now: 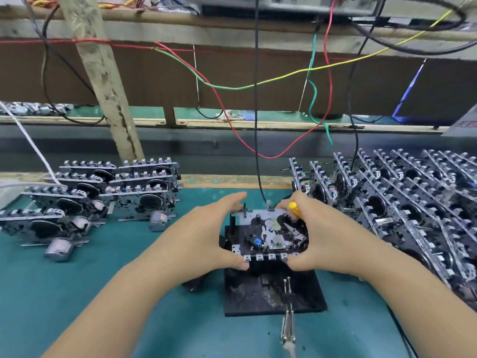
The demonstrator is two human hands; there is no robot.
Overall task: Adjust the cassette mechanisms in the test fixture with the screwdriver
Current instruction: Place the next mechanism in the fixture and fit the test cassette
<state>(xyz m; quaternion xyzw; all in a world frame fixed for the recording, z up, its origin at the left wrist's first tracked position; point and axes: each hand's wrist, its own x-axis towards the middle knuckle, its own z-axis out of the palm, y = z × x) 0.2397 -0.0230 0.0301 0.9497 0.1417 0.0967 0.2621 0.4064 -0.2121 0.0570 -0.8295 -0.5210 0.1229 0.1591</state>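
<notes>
Nearest the camera, a metal toggle clamp (287, 319) lies on the front of the black test fixture (258, 295), its tip cut off by the bottom edge. On the fixture sits one cassette mechanism (269, 235), held from both sides. The left hand (204, 233) grips its left edge, thumb on the near corner, fingers reaching over the far rim. The right hand (327, 233) grips the right edge and also holds the yellow-handled screwdriver (294, 209); its blade is hidden behind the fingers. Farther back, stacked mechanisms (103, 192) sit left and a crowded batch (413, 202) right, cut off by the frame. Coloured wires (232, 104) hang behind. No writing is readable.
</notes>
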